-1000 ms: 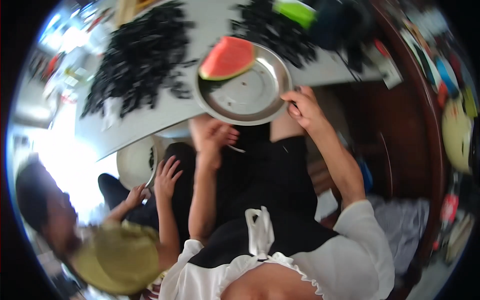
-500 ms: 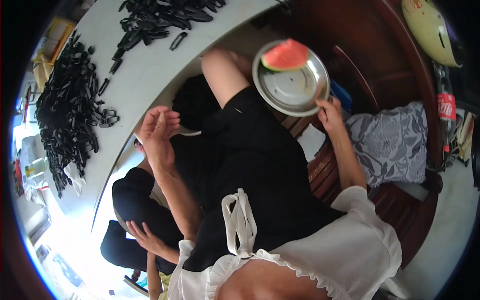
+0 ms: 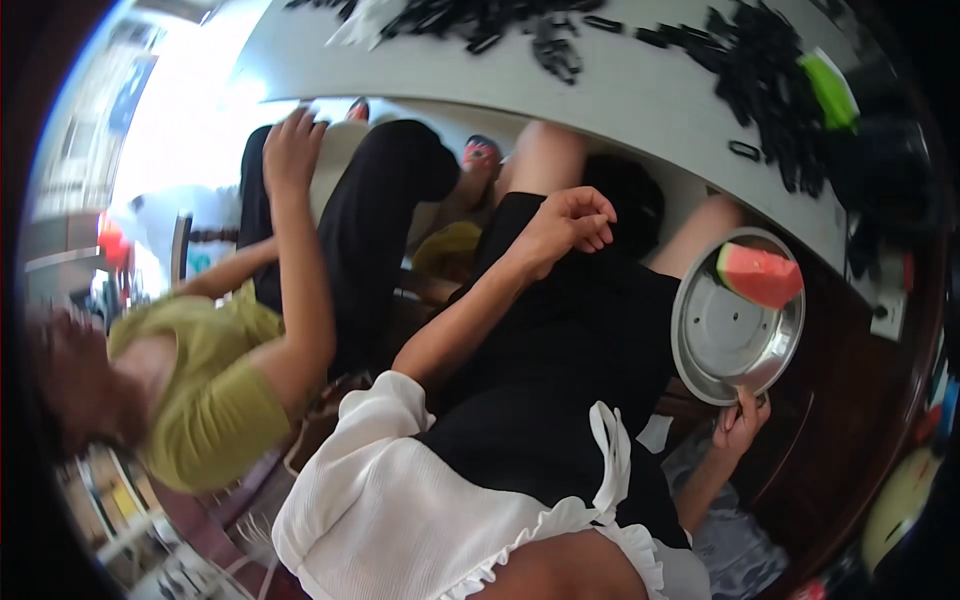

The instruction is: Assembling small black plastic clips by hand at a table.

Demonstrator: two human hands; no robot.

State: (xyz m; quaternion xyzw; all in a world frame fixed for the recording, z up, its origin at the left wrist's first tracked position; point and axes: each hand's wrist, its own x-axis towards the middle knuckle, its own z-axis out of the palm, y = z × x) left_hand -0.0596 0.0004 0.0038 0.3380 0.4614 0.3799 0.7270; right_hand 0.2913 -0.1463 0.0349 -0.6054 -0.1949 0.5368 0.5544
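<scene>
A round shiny metal plate [image 3: 715, 355] is tilted at the right, its rim gripped by my right hand [image 3: 740, 422] with the fingers closed round the lower edge. On its upper part lies a wedge of watermelon [image 3: 762, 275], red flesh with a green rind. Above my lap hovers my left hand [image 3: 572, 232], fingers loosely bent and a little apart, with nothing seen in them. It touches neither the plate nor the watermelon.
A white table [image 3: 640, 90] curves across the top, bearing piles of small black plastic parts [image 3: 765, 85] and a bright green item [image 3: 830, 90]. Close on my left sits a person in a yellow-green top [image 3: 215, 400], one arm raised. A patterned cushion [image 3: 735, 545] is at lower right.
My view has swung left, bringing the seated person into sight. The plate with the watermelon stays in my right hand and appears lower and farther right. My left hand remains raised.
</scene>
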